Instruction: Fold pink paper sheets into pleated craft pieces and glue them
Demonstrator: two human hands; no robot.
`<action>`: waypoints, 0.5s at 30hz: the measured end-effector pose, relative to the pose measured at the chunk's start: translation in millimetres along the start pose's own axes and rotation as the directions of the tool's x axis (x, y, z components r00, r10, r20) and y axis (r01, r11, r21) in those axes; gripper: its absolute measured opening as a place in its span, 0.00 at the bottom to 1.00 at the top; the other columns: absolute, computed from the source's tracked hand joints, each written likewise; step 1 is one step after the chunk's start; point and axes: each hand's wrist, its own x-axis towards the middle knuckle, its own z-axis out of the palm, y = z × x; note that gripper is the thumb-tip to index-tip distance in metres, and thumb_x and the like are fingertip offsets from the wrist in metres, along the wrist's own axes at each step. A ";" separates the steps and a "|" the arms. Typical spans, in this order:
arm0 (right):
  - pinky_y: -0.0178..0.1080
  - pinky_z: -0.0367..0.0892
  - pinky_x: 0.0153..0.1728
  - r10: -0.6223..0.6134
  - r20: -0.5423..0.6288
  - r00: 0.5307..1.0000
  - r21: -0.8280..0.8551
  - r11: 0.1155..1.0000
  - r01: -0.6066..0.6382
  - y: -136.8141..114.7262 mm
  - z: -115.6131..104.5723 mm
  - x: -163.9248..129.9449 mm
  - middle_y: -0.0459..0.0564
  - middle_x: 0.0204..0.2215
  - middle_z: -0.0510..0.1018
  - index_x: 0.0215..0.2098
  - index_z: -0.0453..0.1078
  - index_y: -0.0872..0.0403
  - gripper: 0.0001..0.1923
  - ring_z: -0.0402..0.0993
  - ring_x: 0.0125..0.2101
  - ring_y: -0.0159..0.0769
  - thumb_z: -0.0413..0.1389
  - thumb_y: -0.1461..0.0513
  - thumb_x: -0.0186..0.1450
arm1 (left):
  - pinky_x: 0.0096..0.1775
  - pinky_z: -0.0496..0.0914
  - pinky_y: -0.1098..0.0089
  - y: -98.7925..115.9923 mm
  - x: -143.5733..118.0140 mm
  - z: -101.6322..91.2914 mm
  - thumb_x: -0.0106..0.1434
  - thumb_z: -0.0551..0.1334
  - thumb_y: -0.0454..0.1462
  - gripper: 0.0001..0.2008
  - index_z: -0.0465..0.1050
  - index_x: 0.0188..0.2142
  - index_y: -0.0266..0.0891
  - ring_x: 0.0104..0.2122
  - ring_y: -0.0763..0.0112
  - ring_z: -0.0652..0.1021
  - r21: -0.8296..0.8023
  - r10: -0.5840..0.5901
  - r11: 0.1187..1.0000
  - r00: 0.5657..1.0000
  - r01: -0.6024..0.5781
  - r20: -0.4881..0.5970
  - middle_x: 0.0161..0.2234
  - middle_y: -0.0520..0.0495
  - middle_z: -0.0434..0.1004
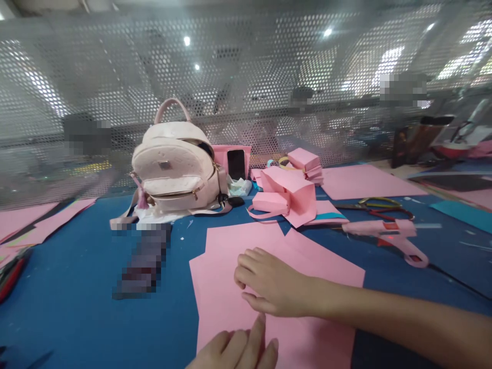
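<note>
Both hands flat on pink paper sheet (230, 287), counter (77, 307) center. Right hand (269, 284) fingers loosely curled, pressing; left hand (236, 351) at 6 o'clock, fingers together, grasping nothing. Glue gun (388, 233) at 2, backpack (175, 169) at 11.

Our left hand (236, 349) is cut off by the bottom edge; we see only knuckles and a few fingers, so grip can't be told. Right hand (274, 289) covers part of the pink paper (230, 297), hiding what's under the palm. Pixelated patch (142, 261) near worktop (77, 307) centre-left: object unreadable. Beyond the mesh screen (115, 77) at the far edge, figures are blurred. Red tool (11, 279) at left edge is cut off.
</note>
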 end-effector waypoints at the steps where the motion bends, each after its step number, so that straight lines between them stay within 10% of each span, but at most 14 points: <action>1: 0.39 0.55 0.37 -0.005 -0.006 1.000 -0.009 1.000 0.005 0.0 0.7 -0.4 0.47 0.36 0.68 0.36 0.63 0.54 0.04 0.58 0.35 0.37 0.54 0.61 0.65 | 0.27 0.71 0.76 -0.1 1.4 2.2 0.68 0.57 0.33 0.09 0.75 0.44 0.38 0.26 0.76 0.77 -0.019 0.024 1.000 0.999 -0.025 -0.036 0.40 0.51 0.84; 7: 0.39 0.55 0.37 -0.037 -0.029 0.999 -0.045 0.998 0.035 1.6 4.5 -3.6 0.48 0.34 0.68 0.36 0.63 0.54 0.04 0.58 0.35 0.37 0.53 0.62 0.66 | 0.52 0.67 0.74 10.7 6.5 17.5 0.71 0.55 0.37 0.11 0.76 0.45 0.46 0.48 0.77 0.74 -0.124 0.122 0.982 0.982 -0.141 -0.147 0.49 0.60 0.79; 15: 0.39 0.55 0.38 -0.034 -0.063 0.997 -0.014 0.999 0.033 1.4 6.4 -6.1 0.47 0.34 0.69 0.36 0.63 0.54 0.03 0.59 0.34 0.37 0.53 0.62 0.66 | 0.54 0.66 0.76 28.6 5.6 21.6 0.73 0.51 0.42 0.15 0.70 0.55 0.51 0.60 0.78 0.65 -0.179 0.144 0.972 0.987 -0.153 -0.067 0.60 0.63 0.68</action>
